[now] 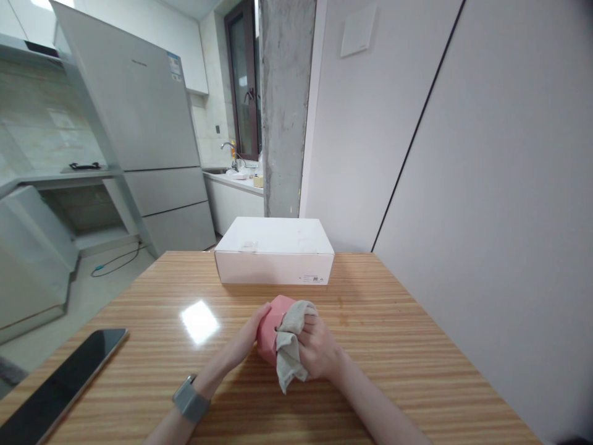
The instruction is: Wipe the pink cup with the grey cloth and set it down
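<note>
A pink faceted object, whose exact kind I cannot make out, is held just above or on the wooden table. My left hand grips its left side, with a grey watch on that wrist. My right hand is closed on a grey cloth, which lies against the object's right side and hangs down in front of it. The cloth hides much of that side, and whether the object touches the table I cannot tell.
A white box stands behind my hands at the table's far edge. At the near left lies a black phone. A pale wall borders the table on the right. Beyond the table stands a fridge.
</note>
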Motion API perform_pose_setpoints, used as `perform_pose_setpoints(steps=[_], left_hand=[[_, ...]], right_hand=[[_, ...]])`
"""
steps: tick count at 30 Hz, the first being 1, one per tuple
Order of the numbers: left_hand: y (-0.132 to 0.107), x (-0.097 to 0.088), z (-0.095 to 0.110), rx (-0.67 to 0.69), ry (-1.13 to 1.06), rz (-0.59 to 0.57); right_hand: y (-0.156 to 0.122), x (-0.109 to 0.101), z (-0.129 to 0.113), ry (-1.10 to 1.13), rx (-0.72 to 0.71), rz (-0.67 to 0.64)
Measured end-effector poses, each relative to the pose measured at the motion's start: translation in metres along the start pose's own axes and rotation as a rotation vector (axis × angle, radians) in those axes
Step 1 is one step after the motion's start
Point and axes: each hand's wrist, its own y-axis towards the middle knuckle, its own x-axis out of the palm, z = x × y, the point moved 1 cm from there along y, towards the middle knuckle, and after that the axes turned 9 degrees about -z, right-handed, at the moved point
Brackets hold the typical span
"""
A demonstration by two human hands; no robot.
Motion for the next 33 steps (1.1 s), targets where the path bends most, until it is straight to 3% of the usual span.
perform_pose_setpoints(steps=[5, 12, 14, 21, 26, 33], left_hand=[[-0.001, 0.006, 0.001, 0.002, 0.009, -0.055], [-0.002, 0.015, 0.002, 0.061, -0.036, -0.231], [-0.002, 0.016, 0.004, 0.084, -0.067, -0.213], [-0.002, 0.009, 0.005, 0.047, -0.048, 0.025], [-0.005, 0.003, 0.003, -0.019, 0.039, 0.028], [-0.005, 0.005, 0.009, 0.036, 0.093, 0.013]], right_hand=[[-0.003, -0.004, 0.004, 0.0, 0.058, 0.001], [-0.012, -0.006, 0.014, -0.056, 0.1, 0.035], [-0.012, -0.008, 0.014, -0.079, 0.056, 0.037], [-0.001, -0.001, -0.001, -0.058, -0.069, 0.047], [-0.001, 0.01, -0.005, -0.039, -0.104, 0.017], [-0.003, 0.009, 0.0, -0.054, -0.031, -0.056]])
